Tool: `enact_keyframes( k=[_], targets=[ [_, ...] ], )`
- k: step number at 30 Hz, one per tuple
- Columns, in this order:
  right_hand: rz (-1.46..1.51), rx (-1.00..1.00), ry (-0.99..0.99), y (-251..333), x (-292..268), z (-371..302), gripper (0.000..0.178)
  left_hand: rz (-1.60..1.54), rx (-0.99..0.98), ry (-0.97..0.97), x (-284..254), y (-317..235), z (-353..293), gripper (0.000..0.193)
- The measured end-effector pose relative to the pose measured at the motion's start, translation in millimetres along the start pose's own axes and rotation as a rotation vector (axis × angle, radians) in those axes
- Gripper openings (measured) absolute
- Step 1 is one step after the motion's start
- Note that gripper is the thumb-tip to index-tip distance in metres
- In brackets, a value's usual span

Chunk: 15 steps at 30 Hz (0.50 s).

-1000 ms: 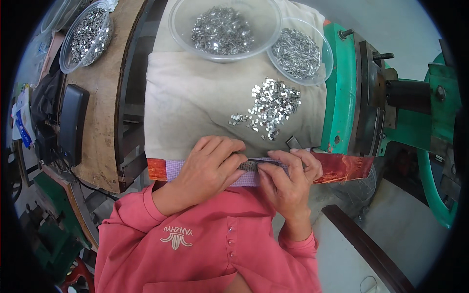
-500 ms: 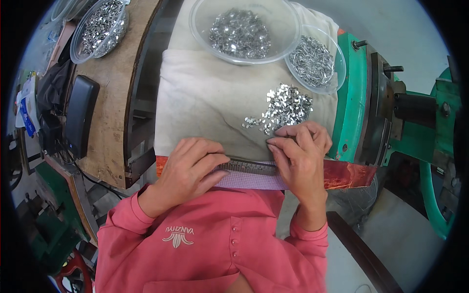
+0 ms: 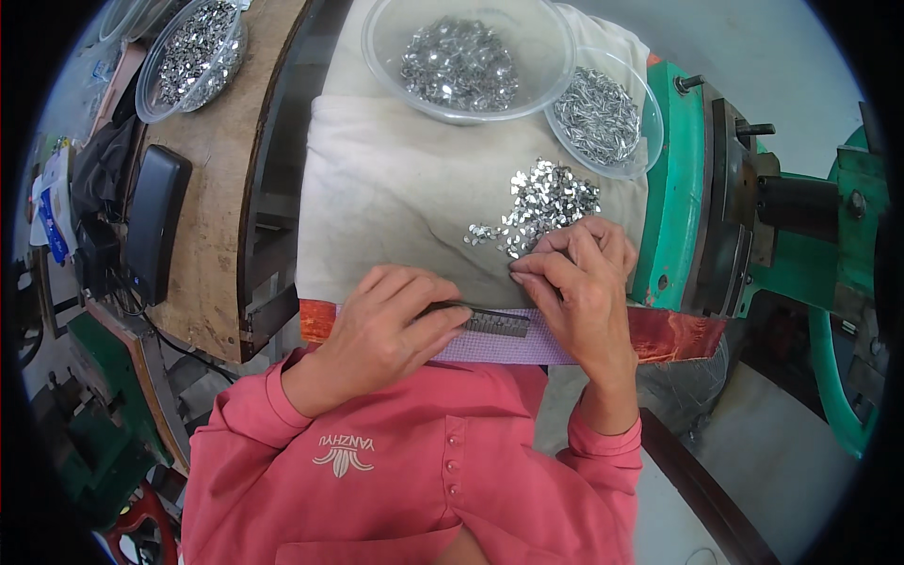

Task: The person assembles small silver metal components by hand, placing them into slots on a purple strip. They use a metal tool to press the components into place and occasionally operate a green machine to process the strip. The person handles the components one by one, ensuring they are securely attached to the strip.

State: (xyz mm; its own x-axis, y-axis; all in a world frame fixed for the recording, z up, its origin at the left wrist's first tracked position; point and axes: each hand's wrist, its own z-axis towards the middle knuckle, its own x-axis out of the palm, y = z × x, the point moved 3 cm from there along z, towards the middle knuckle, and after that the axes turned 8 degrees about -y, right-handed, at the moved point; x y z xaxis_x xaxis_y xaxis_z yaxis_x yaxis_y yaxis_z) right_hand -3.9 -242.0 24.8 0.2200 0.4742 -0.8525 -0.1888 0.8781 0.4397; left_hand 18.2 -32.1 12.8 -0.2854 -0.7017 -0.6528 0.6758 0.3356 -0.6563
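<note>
A dark, narrow metal strip with a row of slots or marks lies along the front edge of the cloth, over a purple checked fabric. My left hand is closed on the strip's left part and covers it, thumb and fingers pinched together. Just right of the strip, my right hand has its thumb and index finger pressed together. Whatever sits between those fingertips is too small to make out. Touching distance from its knuckles is a loose pile of small shiny metal pieces on the beige cloth.
A large clear bowl and a smaller tub, both with metal pieces, stand at the back. A green machine borders the right. On the wooden table at left are another tub and a black device.
My left hand has shifted right along the strip, covering more of it. My right hand has barely moved and stays pinched by the pile.
</note>
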Motion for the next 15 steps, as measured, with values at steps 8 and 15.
enact_keyframes(
  k=[8, 15],
  targets=[
    [0.008, 0.006, 0.002, 0.8, 0.4, -3.5, 0.015, -0.008, 0.020, 0.012, 7.9, -1.8, 3.7, 0.016],
    [-0.034, -0.015, -0.038, 0.3, -4.1, -7.8, 0.015, -0.081, -0.087, 0.035, 8.3, 1.6, 2.9, 0.029]
  ],
)
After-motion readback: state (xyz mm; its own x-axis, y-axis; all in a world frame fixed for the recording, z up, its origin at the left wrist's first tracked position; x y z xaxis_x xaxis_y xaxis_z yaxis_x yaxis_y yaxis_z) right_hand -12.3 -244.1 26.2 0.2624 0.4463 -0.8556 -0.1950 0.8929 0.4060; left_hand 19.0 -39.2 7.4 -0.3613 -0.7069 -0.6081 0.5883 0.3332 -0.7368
